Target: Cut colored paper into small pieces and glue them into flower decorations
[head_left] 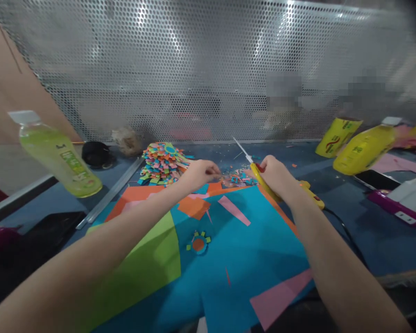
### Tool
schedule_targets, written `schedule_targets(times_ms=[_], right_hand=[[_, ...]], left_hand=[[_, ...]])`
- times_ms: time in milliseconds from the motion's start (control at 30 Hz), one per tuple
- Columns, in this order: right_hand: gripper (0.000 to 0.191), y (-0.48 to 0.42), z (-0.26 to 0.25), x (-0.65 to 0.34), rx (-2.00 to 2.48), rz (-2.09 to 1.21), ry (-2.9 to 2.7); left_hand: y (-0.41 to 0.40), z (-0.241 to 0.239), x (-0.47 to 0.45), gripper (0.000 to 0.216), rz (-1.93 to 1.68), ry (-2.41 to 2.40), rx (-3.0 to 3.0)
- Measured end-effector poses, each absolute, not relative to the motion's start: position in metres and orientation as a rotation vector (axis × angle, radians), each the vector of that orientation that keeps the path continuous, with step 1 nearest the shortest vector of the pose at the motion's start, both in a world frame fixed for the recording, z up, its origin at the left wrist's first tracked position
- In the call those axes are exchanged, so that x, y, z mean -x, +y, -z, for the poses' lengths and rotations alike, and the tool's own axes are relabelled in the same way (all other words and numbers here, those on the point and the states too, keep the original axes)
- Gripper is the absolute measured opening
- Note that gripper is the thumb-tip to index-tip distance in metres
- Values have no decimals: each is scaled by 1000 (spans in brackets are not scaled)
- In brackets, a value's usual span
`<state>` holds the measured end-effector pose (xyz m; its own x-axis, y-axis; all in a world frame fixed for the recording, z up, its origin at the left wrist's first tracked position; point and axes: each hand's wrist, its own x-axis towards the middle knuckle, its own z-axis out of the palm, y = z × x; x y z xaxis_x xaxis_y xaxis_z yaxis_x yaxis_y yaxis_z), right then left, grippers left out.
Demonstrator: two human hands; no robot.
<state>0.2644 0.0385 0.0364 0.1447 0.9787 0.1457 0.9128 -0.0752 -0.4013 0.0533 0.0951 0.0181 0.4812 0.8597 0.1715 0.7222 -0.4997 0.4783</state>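
My right hand [272,173] is closed around the yellow handle of a pair of scissors [251,163], whose blades point up and away to the left. Just left of a pile of tiny paper scraps [239,179], my left hand [203,173] has its fingers curled together; whatever they pinch, if anything, is too small to make out. Below the hands lie blue paper sheets [229,245], a green sheet [156,259] and an orange piece [193,207]. A small paper flower [198,244] with an orange centre rests on the blue paper, near a pink strip [234,211].
Behind my left hand stands a heap of colourful paper flowers [161,162]. A green drink bottle [60,157] is at left beside a clear ruler-like strip [111,192]. Yellow bottle [365,148], yellow can [336,137] and purple-white device [402,203] sit right. A perforated metal panel [208,60] bounds the back.
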Motion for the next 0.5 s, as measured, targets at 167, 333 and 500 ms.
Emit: schedule_targets(times_ms=[167,333,500], right_hand=[[28,39,-40,-271,2110,-252,-1777],[28,33,-45,-270,2210,-404,-1870],[29,26,-40,-259,2137,-547,-2050]], left_hand=[[136,-17,-97,33,-634,1342,-2371],[120,-17,-89,33,-653,1298,-2450],[53,-23,-30,25,-542,1102,-2552]])
